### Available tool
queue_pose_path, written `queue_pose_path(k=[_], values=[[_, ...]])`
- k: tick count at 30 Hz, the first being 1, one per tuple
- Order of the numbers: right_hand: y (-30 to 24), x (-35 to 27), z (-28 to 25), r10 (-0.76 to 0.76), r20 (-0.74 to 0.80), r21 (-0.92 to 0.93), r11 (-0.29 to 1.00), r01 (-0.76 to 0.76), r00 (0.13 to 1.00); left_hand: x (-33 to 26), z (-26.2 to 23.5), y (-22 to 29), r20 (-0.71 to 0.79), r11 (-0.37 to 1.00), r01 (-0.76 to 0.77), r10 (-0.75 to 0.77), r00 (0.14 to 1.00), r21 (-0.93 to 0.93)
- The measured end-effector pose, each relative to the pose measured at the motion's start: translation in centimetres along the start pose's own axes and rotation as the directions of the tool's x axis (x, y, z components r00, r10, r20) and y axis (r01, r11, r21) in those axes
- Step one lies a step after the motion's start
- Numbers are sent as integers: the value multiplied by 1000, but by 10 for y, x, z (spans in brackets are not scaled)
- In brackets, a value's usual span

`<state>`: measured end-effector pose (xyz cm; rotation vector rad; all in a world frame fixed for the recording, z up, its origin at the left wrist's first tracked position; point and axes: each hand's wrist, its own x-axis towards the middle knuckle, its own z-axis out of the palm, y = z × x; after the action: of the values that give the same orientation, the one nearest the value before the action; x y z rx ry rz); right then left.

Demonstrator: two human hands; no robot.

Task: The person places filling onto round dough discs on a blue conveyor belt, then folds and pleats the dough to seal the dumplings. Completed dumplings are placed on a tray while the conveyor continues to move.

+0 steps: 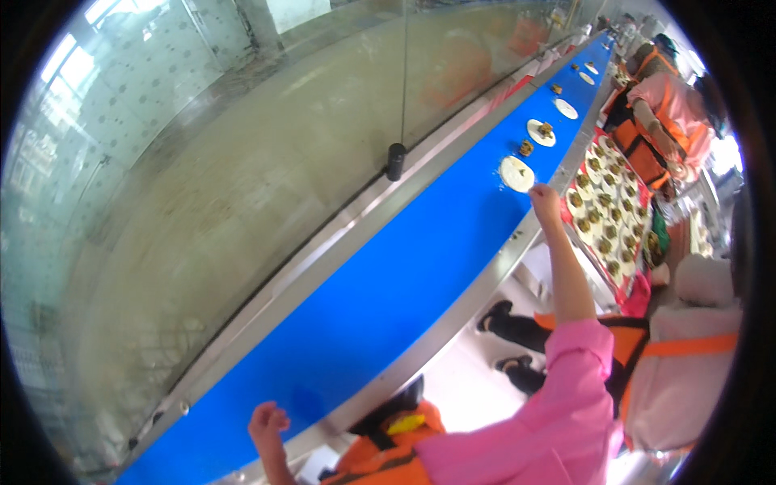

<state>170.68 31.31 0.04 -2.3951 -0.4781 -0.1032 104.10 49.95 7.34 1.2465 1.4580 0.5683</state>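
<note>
Dough round: (516,173) pale flat disc with dark filling, at the conveyor belt's (388,307) near edge.
Handling: likely soft, light, tearable; lift by the rim.
Right hand: (546,200) fingertips at the round, grasping nothing.
Left hand: (267,423) loosely curled, empty, over the belt's lower end.
Beside: tray (605,218) of filled rounds.

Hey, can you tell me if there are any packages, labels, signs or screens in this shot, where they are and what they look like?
No packages, labels, signs or screens show clearly.
Nearest thing: a red tray right of the blue conveyor belt, holding rows of round white discs with dark topping.
The right hand reaches a round white disc on the belt; the left hand is curled at the belt's near edge.
</note>
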Motion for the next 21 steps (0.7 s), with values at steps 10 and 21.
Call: queue_pose_path(k=[10,21], values=[[12,181,-39,-262,35,-297,919,260,964,-24,158,92,-32,997,46,-44,999,62],[8,267,-64,-355,581,-182,821,542,732,-53,243,147,-80,994,30,-21,997,105]])
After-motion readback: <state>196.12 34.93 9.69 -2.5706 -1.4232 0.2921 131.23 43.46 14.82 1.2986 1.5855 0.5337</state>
